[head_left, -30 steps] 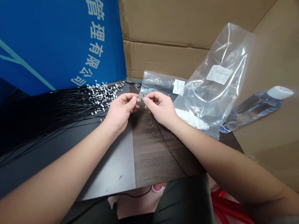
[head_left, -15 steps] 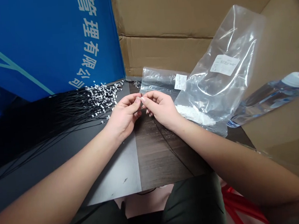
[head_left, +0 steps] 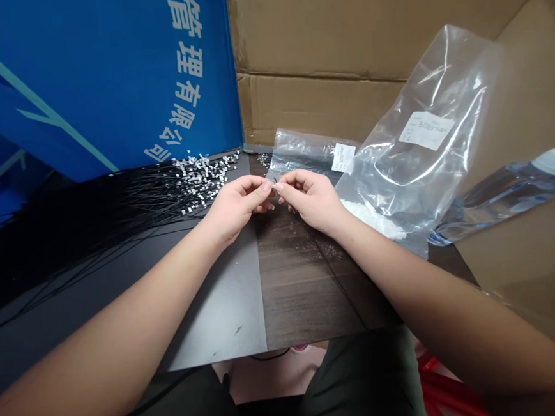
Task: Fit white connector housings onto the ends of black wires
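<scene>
Over the table's dark wood part, my left hand (head_left: 236, 208) and my right hand (head_left: 312, 199) meet fingertip to fingertip. The thumb and forefinger of each are pinched together. A tiny pale piece shows between them, too small to make out which hand has it. From beneath my right hand a thin black wire (head_left: 334, 274) runs down toward the table's front edge. Left of my left hand lies a large bundle of black wires (head_left: 81, 217), with small white pieces (head_left: 198, 176) at their ends.
A clear bag (head_left: 428, 164) with white bits inside leans at the right, beside a water bottle (head_left: 502, 197). A smaller labelled bag (head_left: 302, 151) lies behind my hands. A cardboard wall (head_left: 316, 32) and a blue panel (head_left: 103, 68) stand at the back.
The whole view has shifted, so bags and wires appear slightly further right. Both hands remain together at the fingertips, with my left fingers curled a little differently.
</scene>
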Motion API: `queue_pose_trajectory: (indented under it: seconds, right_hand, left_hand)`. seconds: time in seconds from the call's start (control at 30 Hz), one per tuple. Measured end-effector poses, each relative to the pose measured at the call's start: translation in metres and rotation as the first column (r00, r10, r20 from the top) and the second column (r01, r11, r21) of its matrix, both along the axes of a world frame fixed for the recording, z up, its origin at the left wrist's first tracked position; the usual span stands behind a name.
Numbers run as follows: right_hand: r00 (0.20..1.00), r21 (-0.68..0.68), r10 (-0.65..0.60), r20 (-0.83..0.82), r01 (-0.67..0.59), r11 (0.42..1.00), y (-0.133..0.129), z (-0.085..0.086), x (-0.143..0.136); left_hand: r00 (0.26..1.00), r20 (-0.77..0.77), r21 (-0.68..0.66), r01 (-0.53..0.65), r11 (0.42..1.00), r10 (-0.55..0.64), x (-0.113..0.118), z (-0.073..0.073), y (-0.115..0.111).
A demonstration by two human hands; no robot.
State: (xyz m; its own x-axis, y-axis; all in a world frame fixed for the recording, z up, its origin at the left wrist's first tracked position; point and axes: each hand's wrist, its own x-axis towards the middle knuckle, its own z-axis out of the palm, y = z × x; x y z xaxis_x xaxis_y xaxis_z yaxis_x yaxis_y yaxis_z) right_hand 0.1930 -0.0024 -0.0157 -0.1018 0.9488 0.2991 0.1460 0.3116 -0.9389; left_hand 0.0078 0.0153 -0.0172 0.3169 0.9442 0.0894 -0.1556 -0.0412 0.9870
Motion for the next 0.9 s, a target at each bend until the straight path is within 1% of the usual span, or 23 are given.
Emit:
queue_pose_trajectory:
  seconds: [0.1,0.23,0.33,0.43,0.7,0.8,0.9]
  right_hand:
    - [0.999,0.004,0.011,0.051,-0.011,1.000,0.0013,-0.0013,0.0032]
    - [0.997,0.002,-0.005,0.075,0.005,1.000,0.0015,-0.0015,0.0041]
    - [0.997,-0.005,-0.014,0.076,0.014,1.000,0.0017,-0.0011,0.0038]
    - [0.997,-0.010,-0.007,0.083,0.008,1.000,0.0020,-0.0015,0.0035]
    - [0.997,0.000,0.035,0.068,-0.035,0.999,0.0028,-0.0023,0.0033]
    - [0.999,-0.041,0.053,0.010,-0.052,0.998,0.0028,-0.0021,0.0032]
    - [0.997,-0.101,0.047,-0.067,-0.053,0.993,0.0021,-0.0018,0.0024]
  left_hand:
    - [0.996,-0.085,0.098,0.013,0.995,-0.005,-0.0027,0.0002,0.0016]
    - [0.973,-0.231,0.204,0.024,0.979,0.024,-0.0027,0.0031,0.0001]
    - [0.946,-0.319,0.252,0.023,0.967,0.061,-0.0023,0.0060,-0.0019]
    - [0.930,-0.358,0.276,0.021,0.961,0.082,-0.0025,0.0076,-0.0035]
    - [0.938,-0.345,0.270,0.057,0.961,0.041,-0.0046,0.0078,-0.0029]
    - [0.961,-0.277,0.213,0.050,0.976,0.011,-0.0033,0.0078,-0.0025]
    - [0.984,-0.176,0.119,-0.001,0.993,0.023,-0.0007,0.0091,-0.0033]
